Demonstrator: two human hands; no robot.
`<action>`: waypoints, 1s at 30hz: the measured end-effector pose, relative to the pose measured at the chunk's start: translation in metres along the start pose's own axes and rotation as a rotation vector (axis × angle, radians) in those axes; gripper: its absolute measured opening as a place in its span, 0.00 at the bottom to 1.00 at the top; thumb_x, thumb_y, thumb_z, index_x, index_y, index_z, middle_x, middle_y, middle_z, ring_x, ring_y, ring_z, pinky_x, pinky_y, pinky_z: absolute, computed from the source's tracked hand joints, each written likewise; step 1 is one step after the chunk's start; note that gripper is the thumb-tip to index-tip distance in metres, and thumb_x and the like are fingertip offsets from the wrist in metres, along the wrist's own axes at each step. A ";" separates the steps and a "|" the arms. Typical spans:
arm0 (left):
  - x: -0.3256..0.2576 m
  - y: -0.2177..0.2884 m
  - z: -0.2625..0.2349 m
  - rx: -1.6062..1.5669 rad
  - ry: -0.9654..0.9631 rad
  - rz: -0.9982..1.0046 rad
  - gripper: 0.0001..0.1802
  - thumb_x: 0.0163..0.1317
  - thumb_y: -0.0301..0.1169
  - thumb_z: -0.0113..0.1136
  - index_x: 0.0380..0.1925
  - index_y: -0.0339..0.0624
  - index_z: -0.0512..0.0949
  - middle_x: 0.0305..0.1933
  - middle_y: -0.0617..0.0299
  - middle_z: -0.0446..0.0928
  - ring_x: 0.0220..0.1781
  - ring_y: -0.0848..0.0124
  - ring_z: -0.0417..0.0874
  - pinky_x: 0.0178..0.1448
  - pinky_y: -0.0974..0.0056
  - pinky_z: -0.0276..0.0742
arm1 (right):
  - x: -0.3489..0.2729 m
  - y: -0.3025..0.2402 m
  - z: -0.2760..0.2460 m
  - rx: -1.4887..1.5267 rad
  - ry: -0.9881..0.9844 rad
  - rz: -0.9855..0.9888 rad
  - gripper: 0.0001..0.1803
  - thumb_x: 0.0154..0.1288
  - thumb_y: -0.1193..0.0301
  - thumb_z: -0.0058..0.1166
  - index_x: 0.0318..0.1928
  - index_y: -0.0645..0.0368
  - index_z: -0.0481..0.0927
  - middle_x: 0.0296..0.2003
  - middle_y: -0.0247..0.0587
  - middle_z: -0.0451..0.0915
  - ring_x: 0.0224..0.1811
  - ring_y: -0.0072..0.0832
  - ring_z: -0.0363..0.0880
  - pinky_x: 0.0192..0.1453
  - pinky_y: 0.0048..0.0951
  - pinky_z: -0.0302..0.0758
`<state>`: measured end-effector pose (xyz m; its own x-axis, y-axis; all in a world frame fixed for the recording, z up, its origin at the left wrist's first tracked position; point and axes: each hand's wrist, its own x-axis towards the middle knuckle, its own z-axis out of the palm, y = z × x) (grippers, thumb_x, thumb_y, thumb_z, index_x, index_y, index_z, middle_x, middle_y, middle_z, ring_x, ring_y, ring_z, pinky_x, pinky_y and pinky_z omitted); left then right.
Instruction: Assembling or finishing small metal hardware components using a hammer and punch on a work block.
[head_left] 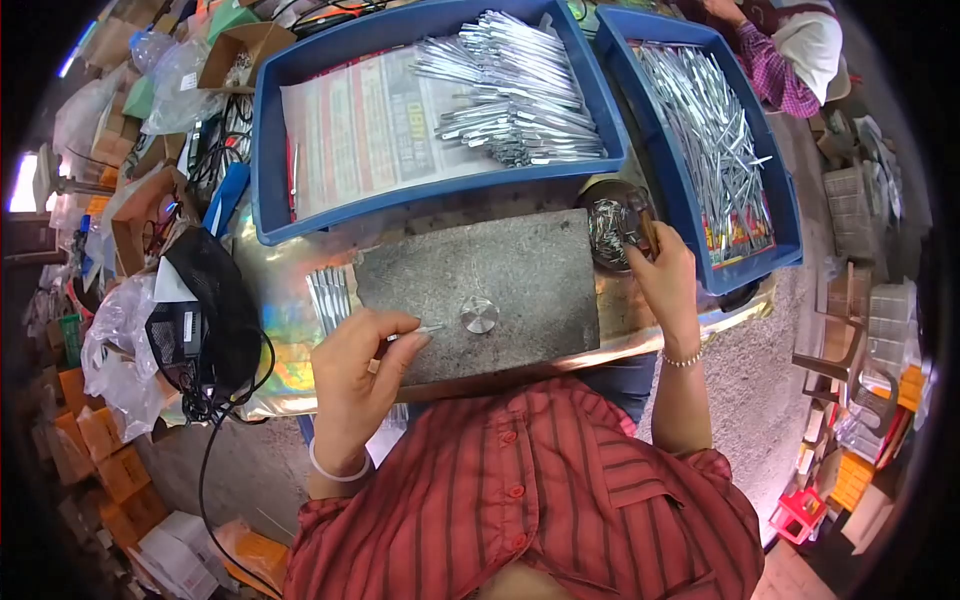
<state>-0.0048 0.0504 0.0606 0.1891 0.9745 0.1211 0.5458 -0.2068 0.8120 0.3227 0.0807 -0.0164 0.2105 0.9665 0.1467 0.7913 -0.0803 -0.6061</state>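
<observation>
My left hand (362,362) is closed in a pinch around a thin silvery metal strip (428,329). The strip's tip points right, toward a round shiny metal disc (480,314) that lies on a grey stone-like block (540,270). At the block's far right corner, my right hand (664,277) is at a round bowl (590,205) of small metal pins (607,228). Its fingers curl round what looks like a hammer's wooden handle (649,232), with the dark head over the bowl; the fingertips are partly hidden. Several flat metal strips (328,298) lie together left of the block.
A blue tray (262,150) behind the block holds paper and stacked metal strips. Another blue tray (790,210) at the right has more strips. A black mesh bag (215,310) with cables stands at left. Another person's checked sleeve (775,65) shows at the far right.
</observation>
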 end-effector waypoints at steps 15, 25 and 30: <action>-0.010 -0.036 0.033 0.007 -0.082 0.110 0.06 0.53 0.23 0.59 0.32 0.35 0.77 0.27 0.56 0.74 0.26 0.66 0.74 0.30 0.68 0.67 | 0.016 0.015 0.018 -0.059 -0.056 0.020 0.10 0.51 0.73 0.53 0.22 0.68 0.68 0.17 0.49 0.70 0.20 0.45 0.69 0.26 0.39 0.64; -0.021 -0.032 0.033 -0.566 -0.033 -0.195 0.10 0.61 0.30 0.54 0.34 0.33 0.74 0.31 0.58 0.77 0.29 0.73 0.76 0.34 0.72 0.71 | 0.008 -0.013 -0.011 1.240 -0.249 0.586 0.06 0.65 0.71 0.48 0.35 0.59 0.67 0.25 0.31 0.68 0.12 0.07 0.53 0.12 0.10 0.48; -0.027 -0.029 0.039 -0.970 -0.111 -0.315 0.12 0.65 0.33 0.48 0.37 0.32 0.71 0.35 0.48 0.78 0.27 0.74 0.77 0.33 0.73 0.74 | -0.012 -0.047 -0.015 1.324 -0.390 0.608 0.06 0.66 0.71 0.47 0.35 0.59 0.65 0.25 0.33 0.68 0.12 0.07 0.51 0.11 0.09 0.48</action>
<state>0.0062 0.0272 0.0113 0.2526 0.9486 -0.1909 -0.3025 0.2648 0.9156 0.2917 0.0694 0.0214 -0.0234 0.8874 -0.4605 -0.4776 -0.4146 -0.7746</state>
